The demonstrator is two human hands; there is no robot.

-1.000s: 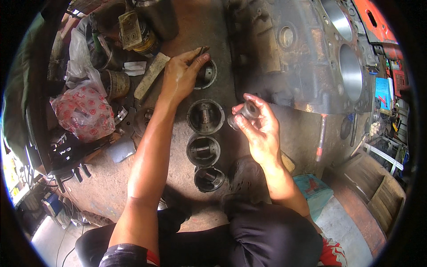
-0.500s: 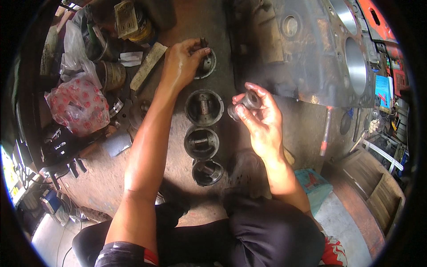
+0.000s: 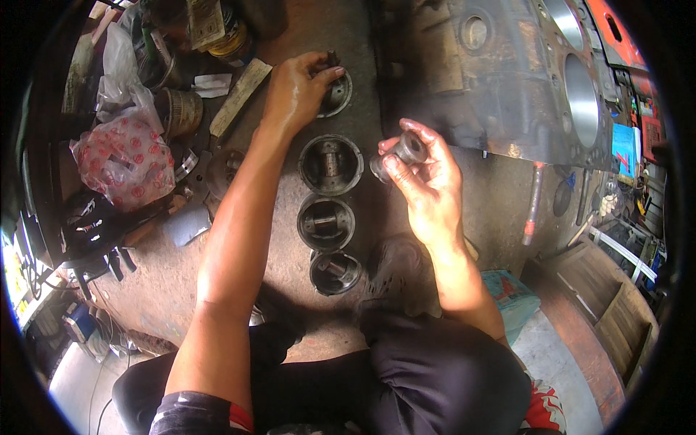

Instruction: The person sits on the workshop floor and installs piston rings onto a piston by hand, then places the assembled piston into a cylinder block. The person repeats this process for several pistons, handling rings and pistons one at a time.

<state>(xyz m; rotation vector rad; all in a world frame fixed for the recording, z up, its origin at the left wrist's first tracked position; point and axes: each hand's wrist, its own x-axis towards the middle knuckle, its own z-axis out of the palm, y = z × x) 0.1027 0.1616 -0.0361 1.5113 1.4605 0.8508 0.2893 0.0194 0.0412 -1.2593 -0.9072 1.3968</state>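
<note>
Four greasy round pistons stand in a column on the floor, hollow ends up, each with a pin across its inside where it shows. These are the farthest piston (image 3: 338, 98), the second (image 3: 330, 165), the third (image 3: 326, 223) and the nearest (image 3: 336, 272). My left hand (image 3: 299, 90) reaches to the farthest one; its fingers are closed at the rim around a small dark piece (image 3: 333, 58) that I cannot make out. To the right, my right hand (image 3: 433, 177) is raised and closed around a greasy spool-shaped metal part (image 3: 410, 147) with a round bored end.
A large engine block (image 3: 500, 94) with big bores lies at the far right. At left are a printed plastic bag (image 3: 125, 161), a ribbed tin (image 3: 180, 112) and a wooden strip (image 3: 241, 96). A turquoise box (image 3: 510, 301) and a wooden crate (image 3: 616, 304) sit at right.
The view has shifted slightly, so the pistons appear a little higher. My right hand has turned the metal part slightly, showing more of its bored end. My left hand stays at the farthest piston.
</note>
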